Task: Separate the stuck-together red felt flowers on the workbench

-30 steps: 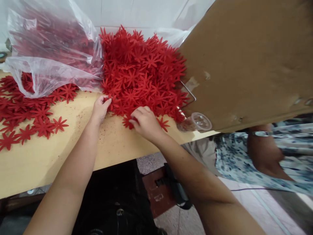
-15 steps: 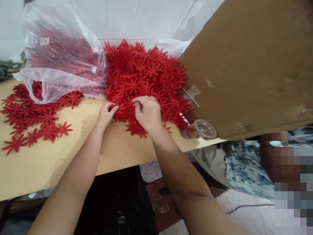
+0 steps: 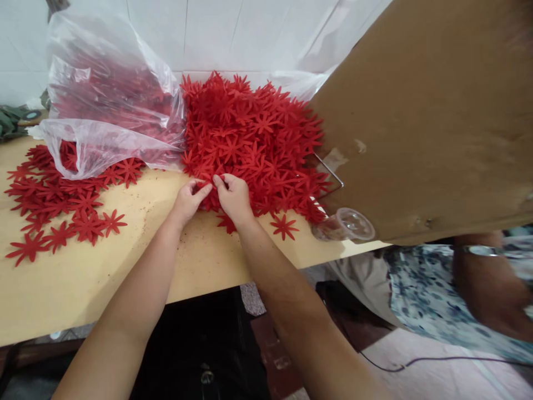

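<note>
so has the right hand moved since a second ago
Yes. The right hand has shifted left along the front edge of the red flower pile, away from the plastic cup, and now meets the left hand.

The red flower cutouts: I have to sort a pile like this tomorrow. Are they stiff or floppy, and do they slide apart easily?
The red flower cutouts look thin and flat, probably felt, so likely light and bendable. Their narrow petals interlock in the heap, so several may lift together; both the left hand and right hand pinch at its edge. Loose ones on the table lie flat, unlikely to roll.
</note>
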Demonstrator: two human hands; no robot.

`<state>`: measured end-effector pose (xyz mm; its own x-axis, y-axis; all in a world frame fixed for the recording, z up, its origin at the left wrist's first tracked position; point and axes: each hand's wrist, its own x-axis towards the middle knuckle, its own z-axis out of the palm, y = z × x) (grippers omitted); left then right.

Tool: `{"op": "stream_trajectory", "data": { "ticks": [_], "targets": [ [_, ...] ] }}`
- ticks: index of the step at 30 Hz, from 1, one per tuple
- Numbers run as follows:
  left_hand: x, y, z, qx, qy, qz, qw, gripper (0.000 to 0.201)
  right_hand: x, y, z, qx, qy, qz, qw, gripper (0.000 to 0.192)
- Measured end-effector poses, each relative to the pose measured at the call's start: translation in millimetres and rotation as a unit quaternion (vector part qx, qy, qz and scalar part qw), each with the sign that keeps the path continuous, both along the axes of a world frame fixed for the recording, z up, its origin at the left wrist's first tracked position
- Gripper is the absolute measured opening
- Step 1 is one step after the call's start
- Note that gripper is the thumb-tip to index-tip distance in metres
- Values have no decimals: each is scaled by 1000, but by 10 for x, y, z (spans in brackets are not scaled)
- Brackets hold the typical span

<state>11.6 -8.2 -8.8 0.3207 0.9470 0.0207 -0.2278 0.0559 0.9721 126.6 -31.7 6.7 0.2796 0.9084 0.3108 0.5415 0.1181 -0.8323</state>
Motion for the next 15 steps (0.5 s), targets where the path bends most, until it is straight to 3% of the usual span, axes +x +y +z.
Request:
{"op": "stream_trajectory", "data": {
  "ticks": [3,7,15],
  "targets": [
    [18,-11,-3,-9,11,-20,1000,24,19,3,-9,12,9,-31,999,35],
    [34,20,-10,-7,8,18,1000,16,80,18,-9,61,67,-37,995,27],
    [33,32,8,-48,18,11,999,13,172,-5,32,28,97,-78,992,45]
  ]
}}
